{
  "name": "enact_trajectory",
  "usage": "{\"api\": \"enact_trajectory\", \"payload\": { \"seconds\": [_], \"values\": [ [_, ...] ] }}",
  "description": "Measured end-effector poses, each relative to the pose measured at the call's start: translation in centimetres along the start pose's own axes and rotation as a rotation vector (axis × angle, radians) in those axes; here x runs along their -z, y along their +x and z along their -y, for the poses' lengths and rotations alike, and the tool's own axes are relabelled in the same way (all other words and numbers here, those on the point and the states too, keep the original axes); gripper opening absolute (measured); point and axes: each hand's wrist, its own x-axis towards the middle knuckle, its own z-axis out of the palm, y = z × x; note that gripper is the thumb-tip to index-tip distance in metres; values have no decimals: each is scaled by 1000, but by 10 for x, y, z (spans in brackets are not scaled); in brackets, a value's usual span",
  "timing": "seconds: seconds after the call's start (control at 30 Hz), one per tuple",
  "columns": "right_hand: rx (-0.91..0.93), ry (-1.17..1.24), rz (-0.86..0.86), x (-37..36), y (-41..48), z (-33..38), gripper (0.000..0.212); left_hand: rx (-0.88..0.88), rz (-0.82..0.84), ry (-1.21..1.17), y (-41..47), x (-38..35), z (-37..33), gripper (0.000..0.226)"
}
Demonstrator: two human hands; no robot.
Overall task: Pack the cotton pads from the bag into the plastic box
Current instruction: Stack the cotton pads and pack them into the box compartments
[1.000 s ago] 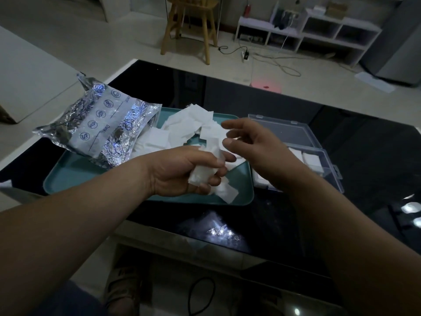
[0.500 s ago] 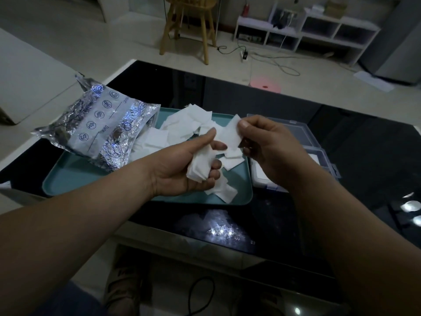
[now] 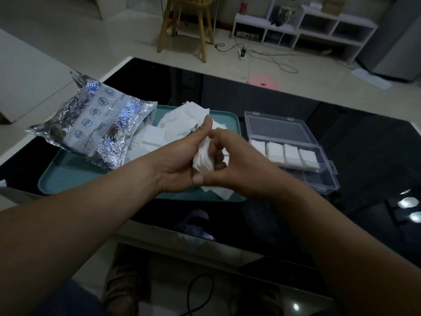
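The right hand (image 3: 239, 169) has closed in from the right since half a second ago, when it pinched a single pad apart from the left hand (image 3: 177, 165); now the two hands meet around one stack (image 3: 204, 157) of white cotton pads. The left hand grips that stack in its curled fingers, its thumb pointing up along the stack's left side. The right hand's fingers are curled over the top and right edge of the stack and its thumb lies under it, against the heel of the left hand, so both hands are narrow and holding the pads; the single pad can no longer be told apart from the rest. With the right hand drawn in, the box (image 3: 316, 180) shows again just to the right of it, lid open behind, with its far row filled (image 3: 292, 153) with pads and its near row bare. The left hand has hardly shifted. Loose pads (image 3: 182, 120) lie heaped just beyond the hands on the tray (image 3: 68, 179), and a few more lie under the hands at the tray's near edge. The foil bag (image 3: 95, 126) rests on the tray to the left of the left hand, its open mouth turned toward the heap. Tray and box sit on a dark table (image 3: 364, 144).
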Motion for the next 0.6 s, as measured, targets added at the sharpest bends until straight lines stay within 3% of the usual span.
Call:
{"api": "enact_trajectory", "payload": {
  "seconds": [0.17,0.27,0.6],
  "values": [
    [2,42,-91,-3,2,-6,46,-2,64,-33,-3,-2,4,64],
    [-14,133,-84,4,-2,-4,46,-31,41,-37,-4,0,3,59],
    [17,72,-86,-12,-1,-10,50,-25,-47,5,-5,-9,9,55]
  ]
}}
